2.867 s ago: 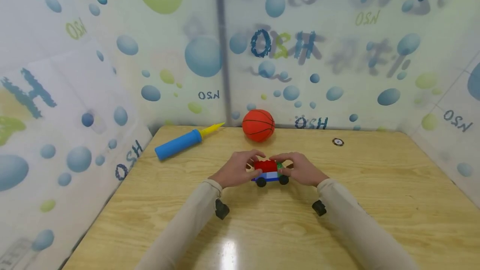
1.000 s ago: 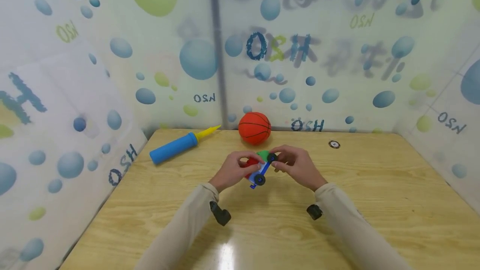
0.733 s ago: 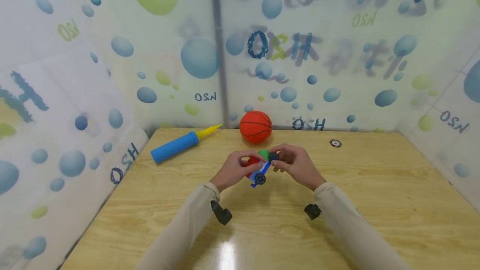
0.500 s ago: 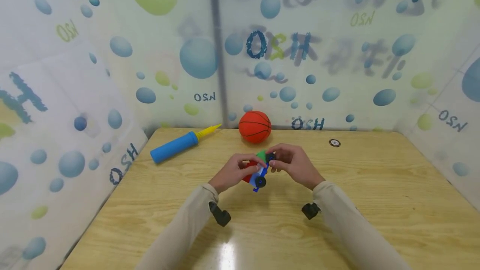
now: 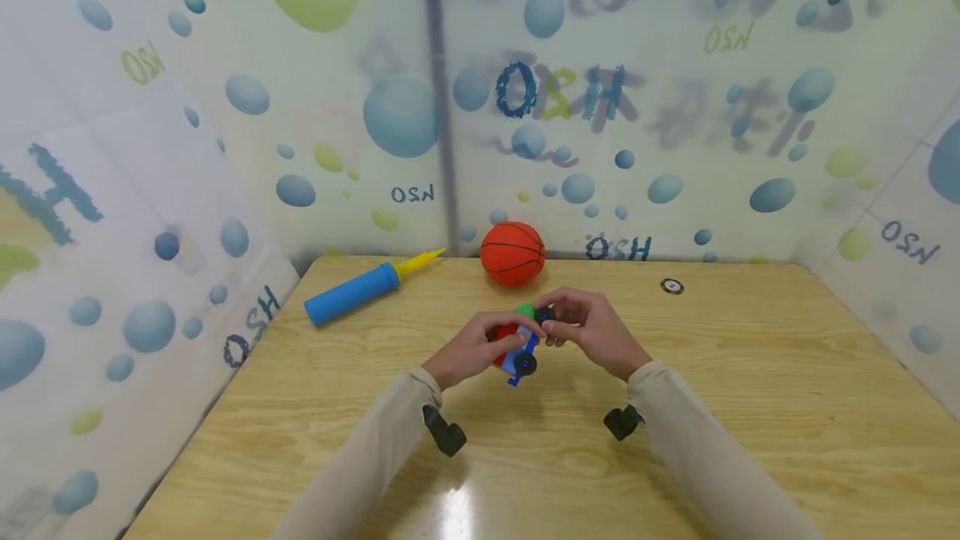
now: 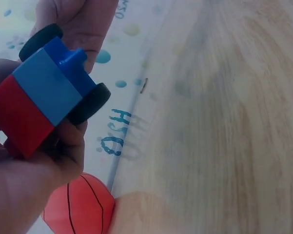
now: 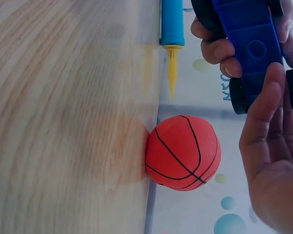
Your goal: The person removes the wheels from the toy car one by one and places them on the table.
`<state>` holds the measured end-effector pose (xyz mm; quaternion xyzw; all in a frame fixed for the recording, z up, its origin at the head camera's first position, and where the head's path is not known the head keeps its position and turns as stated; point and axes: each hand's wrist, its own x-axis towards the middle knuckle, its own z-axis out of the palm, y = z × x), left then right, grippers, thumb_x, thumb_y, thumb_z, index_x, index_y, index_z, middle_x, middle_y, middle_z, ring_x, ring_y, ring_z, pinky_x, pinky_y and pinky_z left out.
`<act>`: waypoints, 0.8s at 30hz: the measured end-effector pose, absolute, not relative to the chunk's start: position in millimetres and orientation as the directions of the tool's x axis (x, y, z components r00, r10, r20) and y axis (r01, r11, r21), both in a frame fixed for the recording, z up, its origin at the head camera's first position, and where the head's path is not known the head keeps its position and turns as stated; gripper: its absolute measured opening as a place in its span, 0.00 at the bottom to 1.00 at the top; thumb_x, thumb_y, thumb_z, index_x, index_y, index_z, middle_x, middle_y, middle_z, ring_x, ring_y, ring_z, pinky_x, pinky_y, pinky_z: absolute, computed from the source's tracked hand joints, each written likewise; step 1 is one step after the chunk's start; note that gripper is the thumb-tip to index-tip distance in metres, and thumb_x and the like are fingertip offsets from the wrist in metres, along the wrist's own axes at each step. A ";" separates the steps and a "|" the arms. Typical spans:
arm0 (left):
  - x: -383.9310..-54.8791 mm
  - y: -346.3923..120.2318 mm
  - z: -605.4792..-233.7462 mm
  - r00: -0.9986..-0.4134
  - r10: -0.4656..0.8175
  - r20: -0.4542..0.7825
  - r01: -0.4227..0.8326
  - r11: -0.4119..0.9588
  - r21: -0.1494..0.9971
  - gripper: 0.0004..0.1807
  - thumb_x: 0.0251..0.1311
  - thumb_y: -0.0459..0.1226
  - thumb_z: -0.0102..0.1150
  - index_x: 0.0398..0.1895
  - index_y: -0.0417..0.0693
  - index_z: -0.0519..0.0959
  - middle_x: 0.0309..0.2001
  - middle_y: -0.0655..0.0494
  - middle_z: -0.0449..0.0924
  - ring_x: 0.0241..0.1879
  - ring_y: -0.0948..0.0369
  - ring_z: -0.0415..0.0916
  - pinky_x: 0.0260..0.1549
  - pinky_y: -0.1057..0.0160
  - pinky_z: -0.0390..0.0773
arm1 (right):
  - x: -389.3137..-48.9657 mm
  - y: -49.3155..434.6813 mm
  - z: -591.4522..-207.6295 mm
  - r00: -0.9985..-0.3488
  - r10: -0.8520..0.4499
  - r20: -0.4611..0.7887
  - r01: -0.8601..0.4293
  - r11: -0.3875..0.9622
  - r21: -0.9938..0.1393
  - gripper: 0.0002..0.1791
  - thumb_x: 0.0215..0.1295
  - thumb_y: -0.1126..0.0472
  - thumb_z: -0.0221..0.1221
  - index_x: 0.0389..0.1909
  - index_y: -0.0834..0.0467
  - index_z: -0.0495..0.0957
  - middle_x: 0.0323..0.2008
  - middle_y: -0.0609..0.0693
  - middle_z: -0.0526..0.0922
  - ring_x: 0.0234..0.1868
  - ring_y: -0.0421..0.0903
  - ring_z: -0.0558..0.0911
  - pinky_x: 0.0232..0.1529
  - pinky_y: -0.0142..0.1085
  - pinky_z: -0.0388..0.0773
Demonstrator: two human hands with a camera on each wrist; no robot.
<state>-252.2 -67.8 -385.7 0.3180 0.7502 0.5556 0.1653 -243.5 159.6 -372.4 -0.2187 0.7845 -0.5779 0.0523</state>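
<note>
Both hands hold a toy block car [image 5: 512, 362] above the wooden table, tilted steeply with its wheels toward the right. It has red, light blue and green blocks on a dark blue base with black wheels. My left hand [image 5: 471, 350] grips the red and light blue body [image 6: 48, 85] from the left, thumb on its side. My right hand [image 5: 592, 333] pinches the upper wheel end; in the right wrist view its thumb presses the blue underside [image 7: 248, 44]. Fingers cover much of the green block [image 5: 524, 309].
A red mini basketball [image 5: 513, 254] sits behind the hands, near the back wall. To its left lies a blue hand pump [image 5: 352, 294] with a yellow nozzle. A small round black-and-white disc [image 5: 672, 286] lies at the back right of the table [image 5: 750, 373].
Since the oldest frame, the car has been lifted off the table and tipped, with its underside turned toward my right hand. Over the last half second the hands barely shift.
</note>
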 end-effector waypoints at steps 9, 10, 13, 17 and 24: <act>-255.6 -66.7 -381.2 -0.771 0.623 0.136 0.367 0.260 0.893 0.13 0.73 0.36 0.52 0.54 0.51 0.82 0.54 0.49 0.84 0.45 0.62 0.79 0.48 0.63 0.80 | -244.1 158.1 -364.2 -0.898 -0.407 0.168 -0.282 0.238 -0.929 0.15 0.69 0.65 0.61 0.55 0.60 0.79 0.35 0.64 0.81 0.33 0.45 0.85 0.43 0.47 0.86; -255.8 -66.8 -381.4 -0.774 0.618 0.136 0.365 0.259 0.894 0.12 0.73 0.36 0.52 0.53 0.51 0.83 0.53 0.49 0.84 0.44 0.62 0.79 0.46 0.64 0.80 | -244.1 157.9 -364.2 -0.896 -0.411 0.167 -0.279 0.230 -0.932 0.15 0.69 0.64 0.61 0.55 0.60 0.79 0.35 0.66 0.81 0.33 0.45 0.85 0.43 0.46 0.86; -256.4 -66.1 -382.5 -0.776 0.614 0.147 0.364 0.245 0.898 0.11 0.72 0.36 0.53 0.50 0.50 0.83 0.51 0.49 0.83 0.38 0.62 0.77 0.39 0.66 0.79 | -244.8 158.9 -366.8 -0.892 -0.421 0.167 -0.271 0.199 -0.942 0.16 0.69 0.63 0.62 0.56 0.62 0.78 0.36 0.66 0.81 0.32 0.45 0.85 0.43 0.44 0.86; -257.0 -62.5 -386.1 -0.760 0.631 0.156 0.377 0.232 0.897 0.09 0.72 0.37 0.54 0.48 0.50 0.83 0.48 0.48 0.82 0.30 0.58 0.73 0.29 0.67 0.75 | -243.5 162.1 -371.1 -0.903 -0.405 0.145 -0.238 0.190 -0.952 0.16 0.69 0.61 0.62 0.54 0.63 0.78 0.34 0.57 0.84 0.30 0.45 0.84 0.41 0.43 0.86; -254.0 -61.0 -387.5 -0.783 0.608 0.134 0.370 0.281 0.886 0.08 0.71 0.37 0.55 0.46 0.51 0.83 0.51 0.48 0.82 0.31 0.58 0.75 0.29 0.67 0.76 | -244.4 159.0 -371.7 -0.922 -0.357 0.152 -0.249 0.242 -0.938 0.14 0.65 0.62 0.66 0.50 0.62 0.82 0.29 0.59 0.83 0.26 0.46 0.84 0.35 0.38 0.85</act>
